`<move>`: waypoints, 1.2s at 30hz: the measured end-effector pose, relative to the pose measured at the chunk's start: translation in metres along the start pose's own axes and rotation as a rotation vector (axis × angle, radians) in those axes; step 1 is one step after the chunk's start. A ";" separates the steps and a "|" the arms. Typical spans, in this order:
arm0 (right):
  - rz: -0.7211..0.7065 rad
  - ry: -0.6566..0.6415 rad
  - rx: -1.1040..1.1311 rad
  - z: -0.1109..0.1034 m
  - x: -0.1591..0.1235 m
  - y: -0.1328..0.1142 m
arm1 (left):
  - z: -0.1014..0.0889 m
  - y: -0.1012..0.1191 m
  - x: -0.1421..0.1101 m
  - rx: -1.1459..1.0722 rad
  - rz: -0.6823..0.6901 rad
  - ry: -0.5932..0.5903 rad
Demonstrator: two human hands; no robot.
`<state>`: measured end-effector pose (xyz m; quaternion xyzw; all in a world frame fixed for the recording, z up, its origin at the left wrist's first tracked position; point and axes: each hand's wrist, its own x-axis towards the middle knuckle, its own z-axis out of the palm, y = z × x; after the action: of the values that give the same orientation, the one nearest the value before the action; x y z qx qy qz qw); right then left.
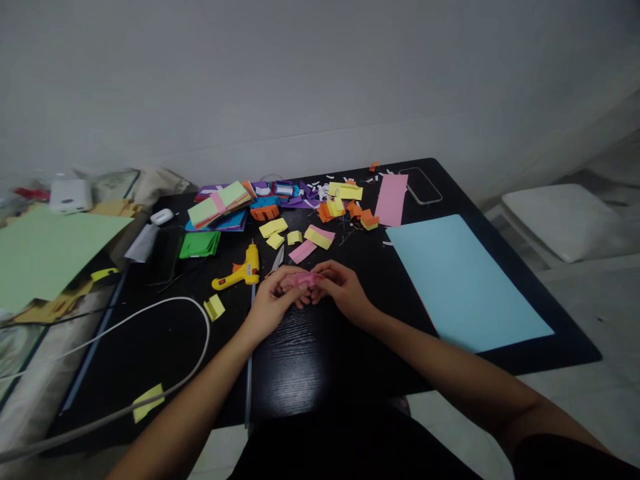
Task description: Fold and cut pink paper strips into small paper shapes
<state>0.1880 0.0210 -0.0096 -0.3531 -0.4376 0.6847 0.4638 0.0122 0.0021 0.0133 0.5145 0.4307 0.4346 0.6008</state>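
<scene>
Both hands meet over the middle of the black table, pinching a small piece of pink paper (304, 279) between them. My left hand (274, 297) closes on its left end with thumb and fingers. On the other end, my right hand (345, 291) grips with its fingers curled under. The fingers partly cover the paper, so its exact folds are hard to make out. Just beyond the left hand lie scissors (277, 257), mostly hidden by it. A yellow glue gun (246, 269) rests to the left. Pink and yellow paper strips (315, 241) lie beyond the hands.
A large light blue sheet (470, 283) covers the table's right side, with a phone (424, 186) behind it. Stacked coloured papers (220, 205), green paper (200, 245) and orange scraps (369, 219) lie toward the wall. A white cable (203, 347) loops across the left.
</scene>
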 end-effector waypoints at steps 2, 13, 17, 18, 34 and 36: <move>0.009 0.005 0.022 -0.001 0.000 -0.001 | -0.002 0.000 0.000 -0.031 -0.008 -0.010; 0.010 -0.010 0.094 0.000 -0.001 -0.004 | -0.001 0.002 0.000 -0.237 -0.122 0.031; 0.007 -0.022 0.101 0.000 -0.001 -0.005 | 0.000 0.006 0.000 -0.285 -0.162 0.023; 0.008 -0.022 0.105 -0.001 -0.001 -0.005 | -0.001 0.006 0.000 -0.296 -0.164 0.017; -0.094 0.094 -0.102 0.002 -0.002 0.002 | -0.002 -0.011 0.000 0.313 0.171 0.167; -0.105 0.100 -0.126 0.000 -0.002 0.003 | -0.003 -0.013 0.001 0.296 0.171 0.175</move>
<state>0.1873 0.0186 -0.0126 -0.3920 -0.4739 0.6120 0.4972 0.0102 0.0022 0.0005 0.5921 0.4953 0.4590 0.4398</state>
